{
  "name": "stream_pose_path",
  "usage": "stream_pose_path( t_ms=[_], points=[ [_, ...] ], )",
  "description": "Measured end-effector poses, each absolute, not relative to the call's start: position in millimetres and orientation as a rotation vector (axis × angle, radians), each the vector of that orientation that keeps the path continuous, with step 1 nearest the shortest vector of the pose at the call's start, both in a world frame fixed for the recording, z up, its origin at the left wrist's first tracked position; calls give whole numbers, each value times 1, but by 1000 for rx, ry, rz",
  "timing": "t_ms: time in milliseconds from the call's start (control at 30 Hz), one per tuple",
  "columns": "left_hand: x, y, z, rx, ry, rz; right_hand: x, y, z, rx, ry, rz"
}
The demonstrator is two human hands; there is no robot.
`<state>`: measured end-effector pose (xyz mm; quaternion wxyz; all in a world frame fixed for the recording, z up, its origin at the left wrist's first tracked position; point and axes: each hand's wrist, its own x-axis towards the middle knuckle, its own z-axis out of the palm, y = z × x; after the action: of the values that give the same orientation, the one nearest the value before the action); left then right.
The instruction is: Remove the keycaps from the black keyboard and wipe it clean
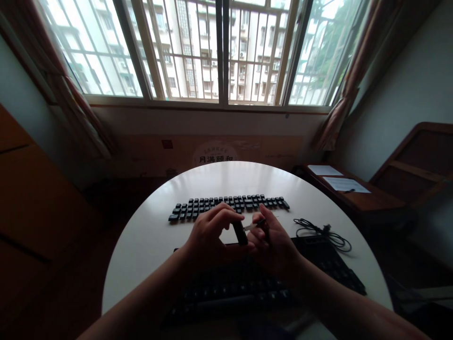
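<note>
My left hand [208, 231] pinches a long black keycap [239, 233] upright between thumb and fingers, above the keyboard. Close on its right, my right hand [279, 243] is closed around a small tool with a dark handle and a thin pale tip [250, 227]. That tip points at the keycap's side; whether they touch I cannot tell. Below both hands lies a black keyboard [240, 300], partly hidden by my hands and forearms. Beyond them, loose black keycaps [226, 200] stand in rows on the white table.
The round white table [141, 255] carries everything. A coiled black cable [334, 238] lies to the right of the keyboard. Farther right, a low wooden table [368, 198] holds paper sheets [347, 184] and a pen [349, 191]. A barred window [222, 52] is ahead.
</note>
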<state>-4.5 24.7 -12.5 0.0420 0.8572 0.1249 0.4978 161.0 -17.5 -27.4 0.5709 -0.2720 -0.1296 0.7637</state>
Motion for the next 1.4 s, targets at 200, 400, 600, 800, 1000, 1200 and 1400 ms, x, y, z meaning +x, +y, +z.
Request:
stream_pose_path(
  t_ms=[200,400,600,800,1000,1200,1400],
  points=[
    [-5,26,-15,2691,346,1547,162,-16,-25,-649,-349,1761],
    [-5,25,-15,2820,354,1588,162,-17,-26,-665,-346,1711],
    [-4,26,-13,2824,385,1586,163,-17,-22,-690,-400,1635],
    [-3,28,-15,2696,415,1534,168,-15,-24,-694,-527,1575],
    [-2,28,-13,2694,402,1570,171,-11,-30,-703,-581,1638],
    [-4,32,-16,2806,449,1393,172,-8,-30,-711,-654,1611],
    [-4,33,-20,2756,623,1075,174,-3,-31,-789,-689,1435]
  ],
)
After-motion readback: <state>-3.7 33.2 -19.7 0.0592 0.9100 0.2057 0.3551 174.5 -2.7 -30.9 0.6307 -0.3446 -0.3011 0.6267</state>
